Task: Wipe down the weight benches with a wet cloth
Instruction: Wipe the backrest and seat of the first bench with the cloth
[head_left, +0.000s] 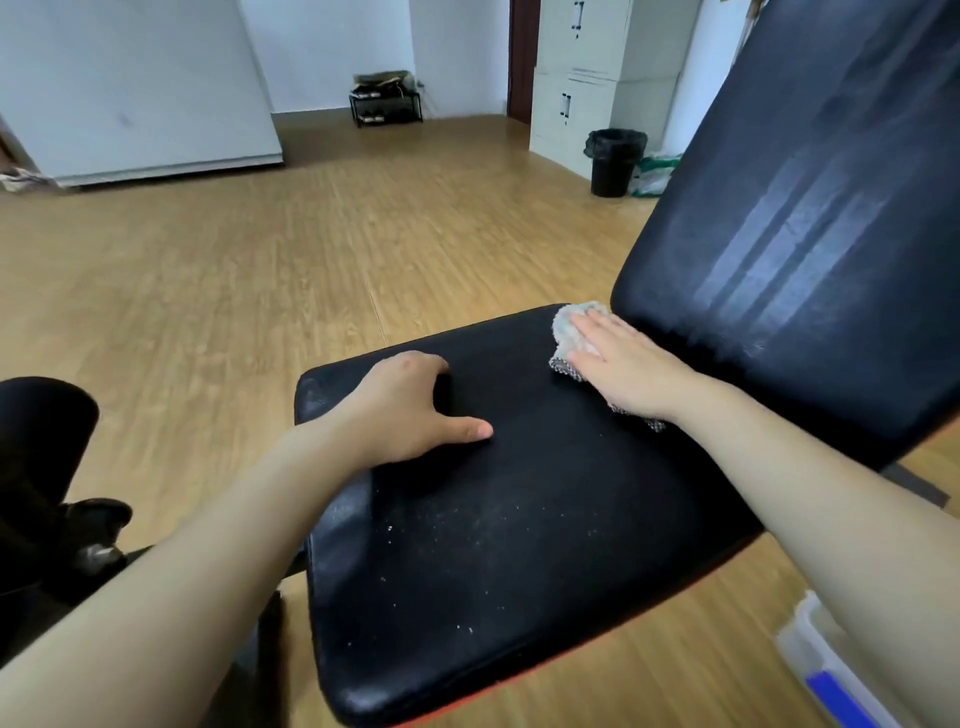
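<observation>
A black padded bench seat (519, 545) fills the lower middle, speckled with pale dust near its front. Its tilted backrest (810, 218) rises at the right and shows wet streaks. My right hand (623, 364) lies flat on a grey-white cloth (569, 330) at the seat's far right corner, close to the backrest's lower edge. Most of the cloth is hidden under the palm. My left hand (410, 405) rests on the seat's far left part, fingers curled down and thumb stretched out, holding nothing.
Wooden floor (291, 249) spreads beyond the bench. A black bin (613, 161) stands by white cabinets (587, 73) at the back right, a low black rack (387, 101) by the far wall. Black bench parts (47, 467) sit at the left, a white-blue box (836, 680) at the lower right.
</observation>
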